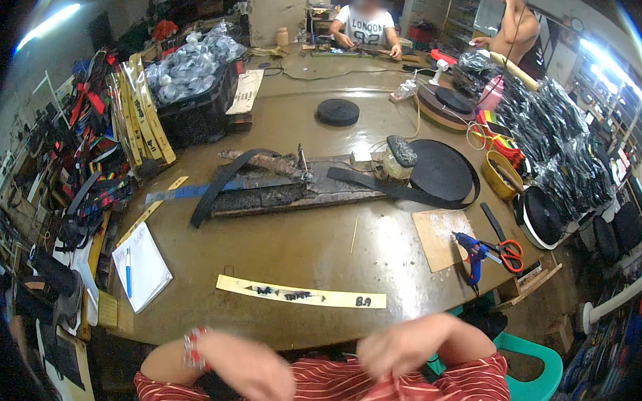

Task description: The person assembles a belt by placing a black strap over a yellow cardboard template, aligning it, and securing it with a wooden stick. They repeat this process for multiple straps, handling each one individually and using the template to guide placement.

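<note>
At the table's near edge, my right hand [398, 349] has its fingers closed on a fold of my red striped shirt [426, 398], which is drawn up into a peak. My left hand [255, 376], with a red and silver bracelet at the wrist, hovers low in front of the shirt; motion smears its fingers. Just beyond both hands lies a yellow strip [301, 293] with black handwriting. Farther off, a dark worn board [285, 191] carries a black webbing strap [223, 183] draped over its left part.
A blue glue gun [472, 255] and orange-handled scissors [511, 255] lie at the right beside a cardboard piece [436, 233]. Paper with a pen [129, 271] lies left. A big black webbing roll [440, 169] sits behind. One person [365, 27] works at the far end; another stands right.
</note>
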Available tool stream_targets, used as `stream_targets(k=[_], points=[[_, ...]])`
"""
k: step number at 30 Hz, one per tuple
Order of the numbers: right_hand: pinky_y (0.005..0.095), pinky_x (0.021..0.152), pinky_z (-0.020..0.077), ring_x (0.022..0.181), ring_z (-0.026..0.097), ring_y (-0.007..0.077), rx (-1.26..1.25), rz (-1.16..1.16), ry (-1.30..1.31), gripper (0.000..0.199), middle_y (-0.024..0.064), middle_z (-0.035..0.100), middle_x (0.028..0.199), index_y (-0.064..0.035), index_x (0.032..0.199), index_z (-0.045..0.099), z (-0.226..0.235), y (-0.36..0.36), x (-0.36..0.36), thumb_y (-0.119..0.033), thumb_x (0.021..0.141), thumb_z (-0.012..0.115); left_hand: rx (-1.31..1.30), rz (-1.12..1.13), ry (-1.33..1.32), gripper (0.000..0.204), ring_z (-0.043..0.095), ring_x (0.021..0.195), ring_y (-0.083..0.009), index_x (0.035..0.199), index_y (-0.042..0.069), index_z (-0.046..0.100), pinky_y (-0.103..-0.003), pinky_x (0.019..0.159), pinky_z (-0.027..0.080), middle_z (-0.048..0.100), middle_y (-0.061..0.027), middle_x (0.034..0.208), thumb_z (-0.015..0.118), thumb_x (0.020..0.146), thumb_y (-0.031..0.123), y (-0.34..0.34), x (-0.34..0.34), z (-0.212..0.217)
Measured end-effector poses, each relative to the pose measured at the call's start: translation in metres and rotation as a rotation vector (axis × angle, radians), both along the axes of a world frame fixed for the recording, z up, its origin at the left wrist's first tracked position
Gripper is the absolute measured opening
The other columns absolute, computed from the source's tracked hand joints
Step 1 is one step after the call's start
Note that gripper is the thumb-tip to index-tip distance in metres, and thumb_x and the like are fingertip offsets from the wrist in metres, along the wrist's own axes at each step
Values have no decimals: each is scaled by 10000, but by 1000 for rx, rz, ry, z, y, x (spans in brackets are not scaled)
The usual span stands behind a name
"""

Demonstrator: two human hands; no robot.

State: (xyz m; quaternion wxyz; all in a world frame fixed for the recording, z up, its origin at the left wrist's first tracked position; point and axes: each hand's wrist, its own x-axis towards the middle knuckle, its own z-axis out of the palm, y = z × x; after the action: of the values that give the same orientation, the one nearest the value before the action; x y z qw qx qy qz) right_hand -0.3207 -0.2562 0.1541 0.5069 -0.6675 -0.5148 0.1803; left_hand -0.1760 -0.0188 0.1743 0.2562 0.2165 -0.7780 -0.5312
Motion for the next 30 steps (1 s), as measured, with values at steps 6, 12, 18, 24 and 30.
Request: stream_targets(k=[6,12,18,24,30], points=[[356,647,430,739,554,258,164,-307,84,290,90,588,810,-20,889,616,25,-42,4,-288,804,686,172,357,-16,247,530,645,-199,772,20,568,-303,561,420,518,-66,692,676,830,234,9,44,3],[420,678,398,753,500,338,-59,251,216,356,136,465,724,-3,732,448,-5,23,-9,-275,794,670,196,-46,-63,365,514,654,-299,724,-3,504,-380,594,412,499,-143,678,666,799,316,12,-14,-40],[359,596,391,611,487,257,156,-685,-79,155,91,527,669,-15,720,551,-15,-45,12,-85,841,618,37,465,291,225,499,579,-201,695,-6,584,-321,540,387,501,-71,624,632,849,150,10,57,-24],[359,646,432,722,536,242,43,-75,216,403,86,533,765,-4,878,580,-9,-21,-10,-361,758,724,268,38,-73,256,513,644,-202,776,5,557,-319,561,405,520,-70,734,652,836,235,30,29,-18],[420,646,379,721,468,329,111,108,47,272,133,449,718,5,740,486,4,12,-6,-206,851,616,66,-9,-46,230,542,693,-248,791,13,581,-354,629,434,552,-115,756,651,833,228,5,-7,-20]])
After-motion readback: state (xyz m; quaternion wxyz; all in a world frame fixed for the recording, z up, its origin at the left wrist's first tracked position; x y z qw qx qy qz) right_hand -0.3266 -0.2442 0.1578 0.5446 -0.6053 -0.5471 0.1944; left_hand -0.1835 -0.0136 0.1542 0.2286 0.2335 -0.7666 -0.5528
